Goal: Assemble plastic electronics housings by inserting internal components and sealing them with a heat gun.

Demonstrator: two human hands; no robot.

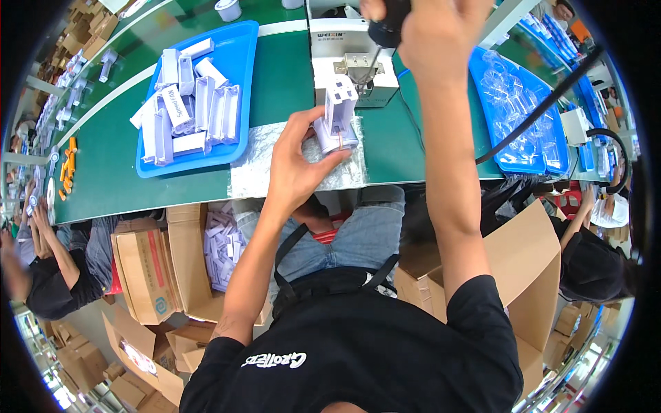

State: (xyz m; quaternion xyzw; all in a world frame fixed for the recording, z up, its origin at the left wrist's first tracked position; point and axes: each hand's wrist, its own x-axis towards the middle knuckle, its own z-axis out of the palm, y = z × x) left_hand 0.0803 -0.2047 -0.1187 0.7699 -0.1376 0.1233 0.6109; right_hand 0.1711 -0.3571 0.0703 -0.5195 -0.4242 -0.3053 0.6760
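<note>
Closed around the base of a white plastic housing (339, 110) is my left hand (297, 153), thumb at the front and fingers on its left side. The housing stands upright on a clear plastic sheet (258, 155) near the table's front edge. My right hand (444, 34) grips a black electric screwdriver (390, 24) at the top of the view. Its thin bit points down at the metal front of a white screw feeder (322, 51), just beyond the housing. Whether the bit touches the feeder I cannot tell.
To the left, a blue tray (248, 76) holds white plastic casings; a blue tray (480, 110) of clear parts lies right. Orange pieces (69, 165) lie far left. A black cable (540, 107) crosses at right. Cardboard boxes (138, 275) stand below the table. Other people sit on both sides.
</note>
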